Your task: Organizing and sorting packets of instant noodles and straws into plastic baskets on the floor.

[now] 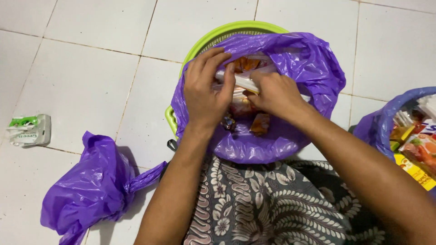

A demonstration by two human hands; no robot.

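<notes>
Head view looks down on a lime-green round plastic basket (213, 37) lined with a purple plastic bag (313, 68), resting on white floor tiles (91, 86). Inside that basket both hands grasp a clear plastic packet (243, 81), left hand (205, 93) beside right hand (274, 93). Left of the basket lies a knotted purple bag (88, 188), farther left a small green-and-white carton (29, 129).

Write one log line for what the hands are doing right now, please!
left hand: on clear packet | right hand: same packet | over purple bag in green basket | floor: tied purple bag
</notes>
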